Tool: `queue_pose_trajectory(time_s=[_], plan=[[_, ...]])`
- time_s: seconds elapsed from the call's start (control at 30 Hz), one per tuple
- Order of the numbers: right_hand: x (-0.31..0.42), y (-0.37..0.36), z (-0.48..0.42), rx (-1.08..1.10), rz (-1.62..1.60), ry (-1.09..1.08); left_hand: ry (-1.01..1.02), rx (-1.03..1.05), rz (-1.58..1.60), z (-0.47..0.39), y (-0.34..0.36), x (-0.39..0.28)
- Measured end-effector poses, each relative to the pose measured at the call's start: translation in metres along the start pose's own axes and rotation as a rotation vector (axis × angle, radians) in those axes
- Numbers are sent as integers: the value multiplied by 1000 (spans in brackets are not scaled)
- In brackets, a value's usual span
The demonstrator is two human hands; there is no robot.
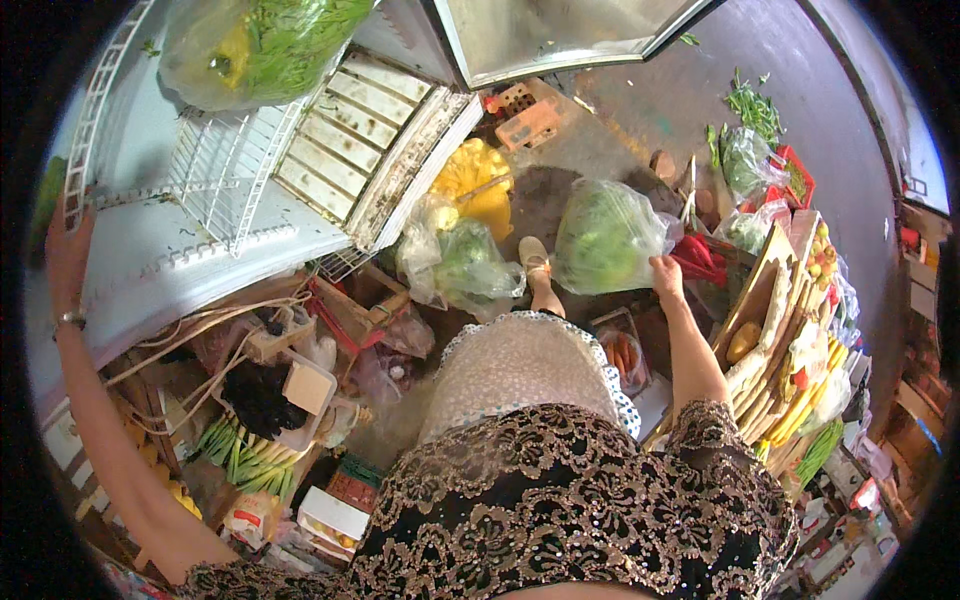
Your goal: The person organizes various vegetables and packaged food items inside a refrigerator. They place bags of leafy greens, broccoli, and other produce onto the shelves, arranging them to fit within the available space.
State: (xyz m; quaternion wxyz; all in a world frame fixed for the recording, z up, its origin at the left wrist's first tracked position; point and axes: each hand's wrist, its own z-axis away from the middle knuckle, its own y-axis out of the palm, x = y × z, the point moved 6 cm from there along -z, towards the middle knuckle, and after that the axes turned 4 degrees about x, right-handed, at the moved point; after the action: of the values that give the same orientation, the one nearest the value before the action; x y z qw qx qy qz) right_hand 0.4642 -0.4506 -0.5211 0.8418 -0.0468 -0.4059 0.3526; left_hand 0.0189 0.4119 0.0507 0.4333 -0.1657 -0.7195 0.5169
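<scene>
My right hand grips the gathered neck of a clear plastic bag holding pale green leafy vegetables, beside my forward foot. At the far left, my left hand is around the lower end of a white wire shelf inside an open refrigerated cabinet; its fingers are partly hidden. Another white wire rack stands in the cabinet beside a slatted, stained floor panel. Higher up sits a large clear bag of green vegetables with something yellow in it.
The framed glass door stands open ahead. Yellow plastic and bagged greens lie by the cabinet. Orange bricks rest farther off. A vegetable stand is at right; bagged carrots and green onions lie lower.
</scene>
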Motion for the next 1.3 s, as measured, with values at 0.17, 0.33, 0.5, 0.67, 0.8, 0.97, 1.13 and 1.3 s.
queue_pose_trajectory(time_s=[0.17,0.33,0.5,0.67,0.8,0.97,1.13,1.3], plan=[[-45,41,-4,207,65,147,-18,-85,20,14,-10,14],[44,100,37,491,77,316,-155,85,134,21,-16,0],[112,148,17,634,148,145,-189,137,-152,47,-19,32],[226,197,13,596,335,-364,-204,110,74,29,-53,-59],[372,235,52,532,233,-801,-119,3,332,26,-93,-119],[552,280,176,466,274,-1387,-191,99,417,46,-103,-109],[672,326,201,115,301,-1597,-154,29,458,33,-121,-117],[679,376,201,-100,427,-1530,-208,114,465,27,-113,-116]])
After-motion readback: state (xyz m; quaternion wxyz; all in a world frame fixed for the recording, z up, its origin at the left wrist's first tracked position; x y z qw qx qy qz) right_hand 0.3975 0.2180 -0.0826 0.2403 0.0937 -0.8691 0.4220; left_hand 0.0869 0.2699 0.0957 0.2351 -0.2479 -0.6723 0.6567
